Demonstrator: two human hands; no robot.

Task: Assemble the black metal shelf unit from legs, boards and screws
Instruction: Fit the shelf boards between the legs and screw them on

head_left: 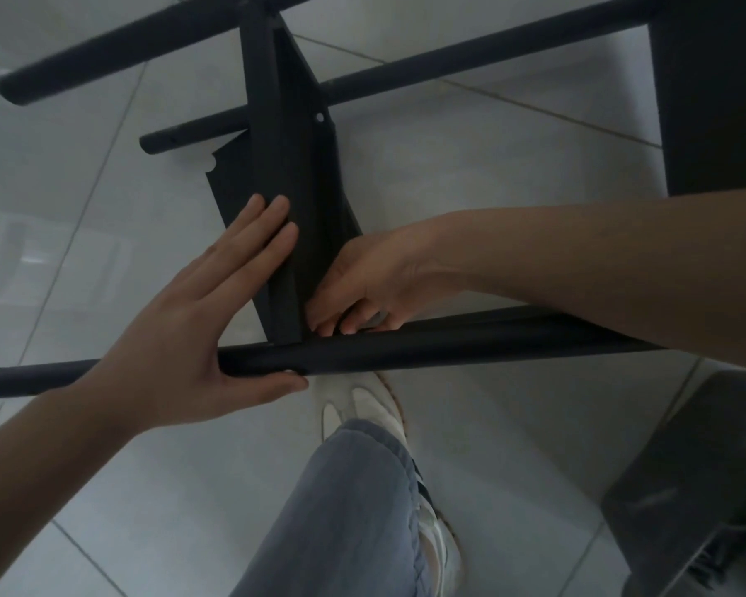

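The black shelf unit lies on its side on the tiled floor. Its near leg (pixel 427 344), a black tube, runs left to right in front of me. A black board (pixel 293 165) stands edge-on and meets that leg. My left hand (pixel 182 329) lays straight fingers on the board's face, its thumb under the near leg. My right hand (pixel 375 269) has its fingers curled at the joint of board and leg, pinching a small grey metal piece (pixel 377 317) that is mostly hidden. Farther legs (pixel 126 49) (pixel 470 58) (pixel 190 133) cross the top.
A second black board (pixel 715 101) closes the frame at the upper right. My jeans leg (pixel 341 510) and white shoe (pixel 362 407) stand just under the near leg. A dark grey object (pixel 698 467) sits at the lower right. White floor tiles (pixel 82 187) lie to the left.
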